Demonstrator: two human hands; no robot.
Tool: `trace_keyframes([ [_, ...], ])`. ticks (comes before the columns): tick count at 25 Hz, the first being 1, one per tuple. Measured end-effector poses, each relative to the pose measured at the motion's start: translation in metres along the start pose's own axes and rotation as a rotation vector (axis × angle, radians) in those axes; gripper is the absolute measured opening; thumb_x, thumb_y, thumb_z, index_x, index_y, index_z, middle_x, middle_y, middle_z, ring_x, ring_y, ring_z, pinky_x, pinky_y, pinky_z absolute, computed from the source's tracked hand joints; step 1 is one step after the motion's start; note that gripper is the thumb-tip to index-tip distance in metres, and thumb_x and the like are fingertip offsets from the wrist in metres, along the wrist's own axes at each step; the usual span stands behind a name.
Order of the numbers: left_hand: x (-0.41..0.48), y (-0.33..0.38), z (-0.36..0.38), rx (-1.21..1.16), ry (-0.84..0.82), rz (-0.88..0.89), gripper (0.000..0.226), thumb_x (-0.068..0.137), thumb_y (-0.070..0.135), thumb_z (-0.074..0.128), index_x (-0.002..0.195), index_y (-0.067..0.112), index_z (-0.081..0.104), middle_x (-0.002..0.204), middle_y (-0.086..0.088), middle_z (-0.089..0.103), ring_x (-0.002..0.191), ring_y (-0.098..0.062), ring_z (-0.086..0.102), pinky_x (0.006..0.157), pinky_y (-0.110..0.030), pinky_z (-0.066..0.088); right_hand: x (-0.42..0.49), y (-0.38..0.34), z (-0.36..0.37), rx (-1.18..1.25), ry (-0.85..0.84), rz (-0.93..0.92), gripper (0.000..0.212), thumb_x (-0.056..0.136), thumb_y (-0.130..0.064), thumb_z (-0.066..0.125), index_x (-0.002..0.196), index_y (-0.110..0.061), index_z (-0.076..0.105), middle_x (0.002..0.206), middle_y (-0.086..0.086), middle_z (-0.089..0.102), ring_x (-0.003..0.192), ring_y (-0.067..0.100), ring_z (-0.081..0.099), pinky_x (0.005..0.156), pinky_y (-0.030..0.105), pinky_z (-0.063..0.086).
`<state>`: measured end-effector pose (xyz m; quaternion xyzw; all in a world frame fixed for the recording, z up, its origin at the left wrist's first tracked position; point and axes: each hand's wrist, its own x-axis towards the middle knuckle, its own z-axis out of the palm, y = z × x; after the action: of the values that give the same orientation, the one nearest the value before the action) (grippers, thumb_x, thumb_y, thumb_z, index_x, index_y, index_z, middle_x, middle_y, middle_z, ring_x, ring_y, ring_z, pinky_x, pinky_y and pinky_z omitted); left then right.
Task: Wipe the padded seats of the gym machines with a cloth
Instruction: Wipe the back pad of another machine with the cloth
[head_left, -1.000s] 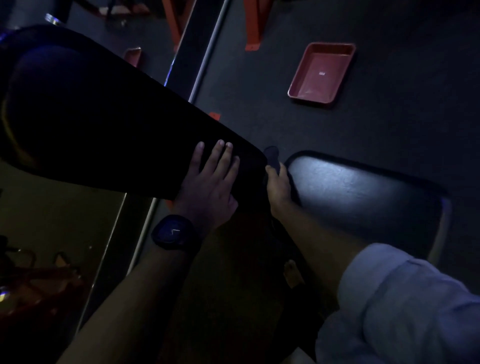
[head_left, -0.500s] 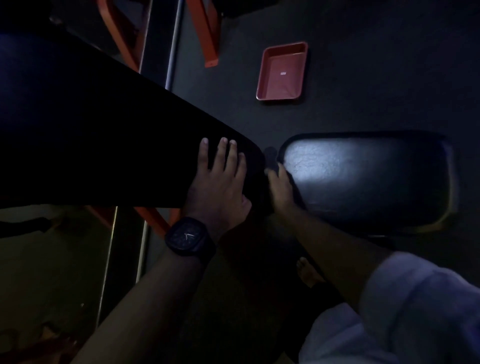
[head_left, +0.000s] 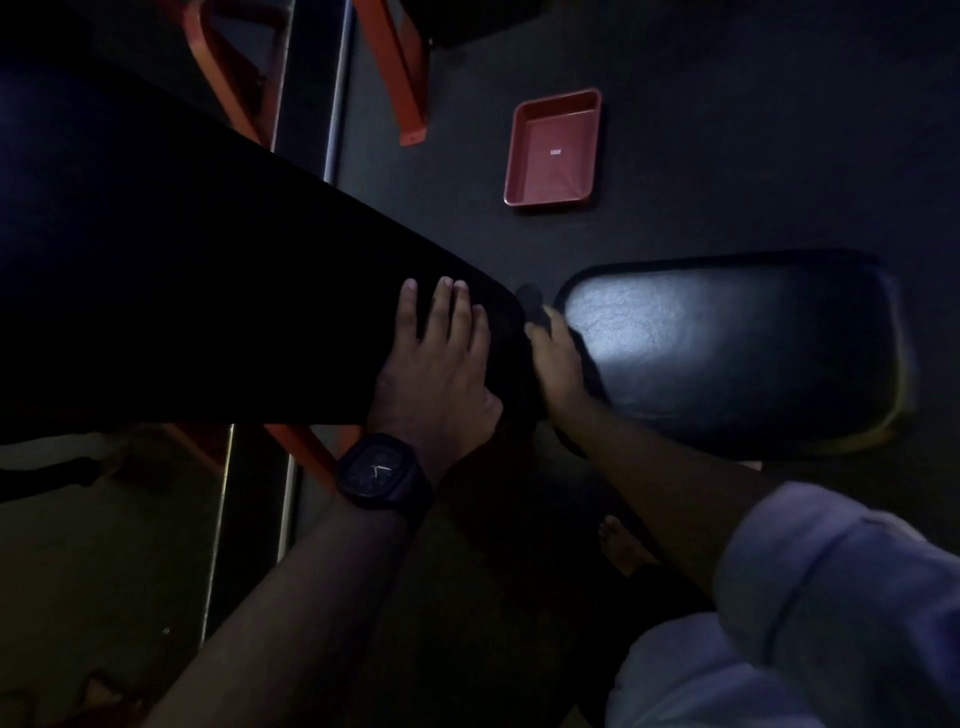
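Note:
A long black back pad (head_left: 208, 286) slopes down from the upper left to the middle of the view. My left hand (head_left: 436, 364), with a dark watch on its wrist, lies flat on the pad's lower end, fingers straight. Just to the right is a black padded seat (head_left: 727, 353), lit on its left half. My right hand (head_left: 556, 364) reaches into the narrow gap between pad and seat and grips a small dark cloth (head_left: 530, 299), which shows only as a lump past the fingertips. Most of the cloth is hidden in the dim light.
A red tray (head_left: 553, 150) lies on the dark floor beyond the seat. Orange machine frame legs (head_left: 405, 67) stand at the top and under the back pad. A metal floor strip (head_left: 332, 130) runs beside them. My bare foot (head_left: 621, 545) is below the seat.
The view has swung, so the seat now lies level and the tray sits nearer the centre. Both hands have kept their places on the back pad and in the gap.

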<state>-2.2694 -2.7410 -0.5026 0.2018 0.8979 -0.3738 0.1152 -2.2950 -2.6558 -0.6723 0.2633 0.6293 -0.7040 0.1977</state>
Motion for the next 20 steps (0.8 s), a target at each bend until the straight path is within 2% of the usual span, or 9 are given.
trace_keyframes([
  [3,0.000,0.002,-0.001,0.003,-0.004,0.006,0.082,0.091,0.051,0.037,0.157,0.003,0.025,0.165,-0.023,0.018,0.155,-0.035,0.012,0.123,-0.062,0.002,0.023,-0.030,0.002,-0.110,0.028,-0.005,0.048,0.100,-0.040,0.049,0.147,-0.038,0.043,0.141,0.005,0.059,0.126,0.029,0.054,0.104,0.034,0.039],
  [6,0.000,0.002,-0.001,0.002,-0.008,-0.011,0.083,0.090,0.051,0.038,0.157,0.003,0.026,0.165,-0.024,0.019,0.155,-0.035,0.012,0.123,-0.062,0.002,-0.015,0.006,-0.002,-0.108,-0.028,0.058,0.051,0.100,-0.042,0.048,0.150,-0.042,0.037,0.144,0.006,0.056,0.128,0.030,0.053,0.106,0.035,0.038],
  [11,0.001,0.002,0.002,0.007,-0.010,0.008,0.083,0.093,0.053,0.034,0.158,0.003,0.022,0.166,-0.024,0.015,0.156,-0.035,0.009,0.123,-0.062,0.000,0.019,-0.031,0.001,-0.124,0.024,0.012,0.043,0.101,-0.046,0.044,0.144,-0.044,0.046,0.140,0.002,0.059,0.126,0.028,0.054,0.104,0.033,0.038],
  [13,0.000,0.002,0.002,-0.007,-0.009,0.007,0.083,0.092,0.053,0.036,0.158,0.003,0.023,0.166,-0.024,0.015,0.155,-0.035,0.010,0.123,-0.061,0.001,0.013,-0.016,0.000,-0.158,0.001,0.023,0.046,0.100,-0.051,0.042,0.146,-0.046,0.042,0.142,0.004,0.057,0.128,0.030,0.053,0.105,0.035,0.037],
  [15,0.001,0.002,0.002,-0.007,0.002,-0.002,0.083,0.090,0.052,0.038,0.157,0.003,0.027,0.165,-0.024,0.018,0.155,-0.035,0.013,0.123,-0.061,0.002,-0.013,0.008,-0.001,-0.140,-0.030,0.113,0.050,0.100,-0.052,0.042,0.149,-0.042,0.038,0.145,0.005,0.054,0.130,0.031,0.051,0.107,0.036,0.035],
  [18,0.001,0.001,0.003,-0.006,-0.004,0.014,0.083,0.090,0.051,0.038,0.157,0.002,0.026,0.166,-0.024,0.017,0.155,-0.036,0.011,0.123,-0.061,0.000,0.007,0.002,0.002,-0.027,0.038,0.161,0.046,0.103,-0.045,0.042,0.145,-0.028,0.050,0.142,0.007,0.056,0.129,0.030,0.052,0.101,0.034,0.036],
  [20,0.000,0.002,0.003,-0.006,0.002,0.019,0.083,0.091,0.050,0.037,0.157,0.002,0.023,0.166,-0.024,0.015,0.155,-0.036,0.010,0.124,-0.061,0.000,0.019,-0.013,0.003,-0.023,0.037,0.172,0.045,0.102,-0.044,0.043,0.143,-0.027,0.053,0.141,0.006,0.057,0.129,0.029,0.052,0.100,0.032,0.037],
])
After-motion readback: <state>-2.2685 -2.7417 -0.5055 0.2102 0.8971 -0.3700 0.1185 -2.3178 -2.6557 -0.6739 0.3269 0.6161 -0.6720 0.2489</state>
